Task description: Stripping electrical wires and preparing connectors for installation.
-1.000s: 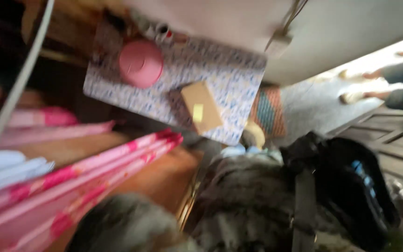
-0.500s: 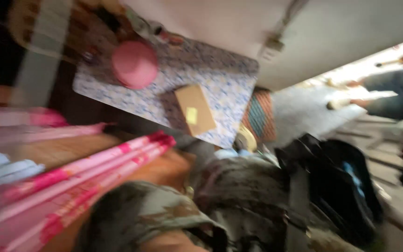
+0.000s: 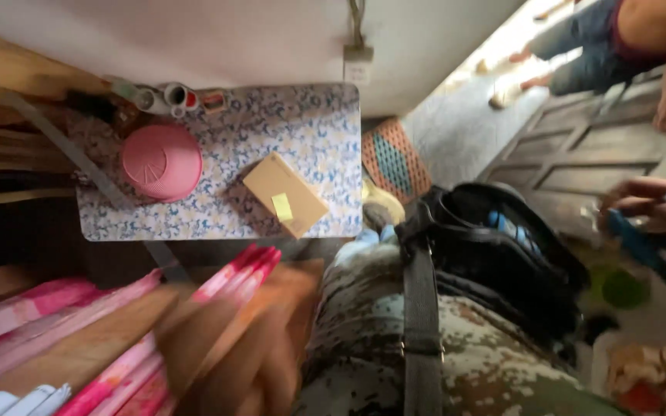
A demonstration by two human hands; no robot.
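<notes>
My left hand [image 3: 225,362], blurred so I cannot tell its grip, hovers over the pink rolls [image 3: 233,281] leaning near the floral table's [image 3: 310,139] front edge; my right hand is unseen.

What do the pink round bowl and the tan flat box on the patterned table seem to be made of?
Pink bowl: probably matte plastic, with even colour and moulded ribs. Tan box: likely cardboard, dull brown with sharp folded edges. Blur leaves both uncertain.

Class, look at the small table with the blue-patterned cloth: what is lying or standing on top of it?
On the table sit a pink bowl-shaped lid, a tan box bearing a yellow sticky note, and small containers along the wall. The tabletop under the cloth is hidden.
</notes>
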